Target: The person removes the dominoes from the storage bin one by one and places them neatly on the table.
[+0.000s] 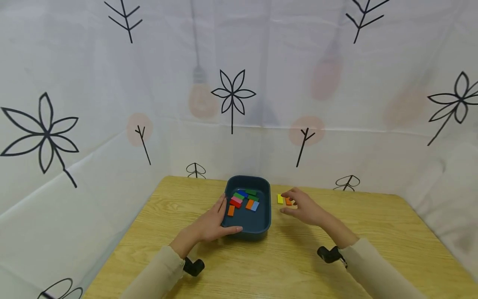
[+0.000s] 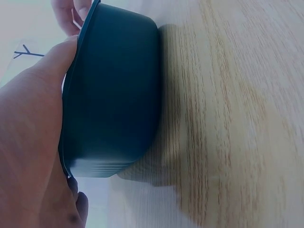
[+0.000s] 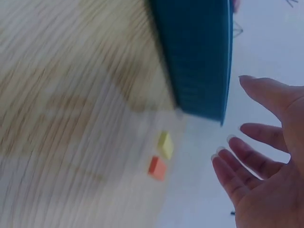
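A dark blue-green plastic bin (image 1: 248,222) stands on the table with several small coloured blocks inside, among them a red block (image 1: 235,204), an orange block (image 1: 231,211) and a light blue block (image 1: 255,206). My left hand (image 1: 212,221) rests against the bin's near left corner, fingers straight along the left side and thumb laid on the near rim. Right of the bin, my right hand (image 1: 304,209) hovers with fingers and thumb apart, holding nothing. Close to its fingertips lie a yellow block (image 1: 280,199) and an orange block (image 1: 288,202), also visible in the right wrist view.
The wood-grain table (image 1: 336,265) extends around the bin on both sides. Behind it hangs a white curtain (image 1: 261,54) printed with leaf drawings, meeting the table's back edge. A black wrist camera (image 1: 193,267) shows under the left wrist.
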`<state>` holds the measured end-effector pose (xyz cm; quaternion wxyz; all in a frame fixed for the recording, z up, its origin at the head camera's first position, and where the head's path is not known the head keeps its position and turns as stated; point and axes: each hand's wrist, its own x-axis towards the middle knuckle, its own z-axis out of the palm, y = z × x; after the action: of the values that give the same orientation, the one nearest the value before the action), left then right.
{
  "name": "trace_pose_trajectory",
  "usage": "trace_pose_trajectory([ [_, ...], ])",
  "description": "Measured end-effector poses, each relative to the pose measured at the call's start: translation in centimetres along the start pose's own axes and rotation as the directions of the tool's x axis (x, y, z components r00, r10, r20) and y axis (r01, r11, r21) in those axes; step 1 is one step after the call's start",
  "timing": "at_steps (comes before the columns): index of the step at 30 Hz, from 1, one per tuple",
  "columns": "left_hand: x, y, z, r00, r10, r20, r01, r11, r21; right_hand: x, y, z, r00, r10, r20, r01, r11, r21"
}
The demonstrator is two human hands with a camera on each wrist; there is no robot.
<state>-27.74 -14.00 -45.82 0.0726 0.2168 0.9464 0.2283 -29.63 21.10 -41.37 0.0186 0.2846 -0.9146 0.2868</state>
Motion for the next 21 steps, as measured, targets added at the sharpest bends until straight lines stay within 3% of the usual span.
trace_pose_trajectory([
  [21, 0.1, 0.0, 0.1, 1.000, 0.002, -0.005, -0.002, 1.000, 0.020, 1.7, -4.2, 3.6, 0.990, -0.106, 0.091, 0.094, 0.988, 0.122],
])
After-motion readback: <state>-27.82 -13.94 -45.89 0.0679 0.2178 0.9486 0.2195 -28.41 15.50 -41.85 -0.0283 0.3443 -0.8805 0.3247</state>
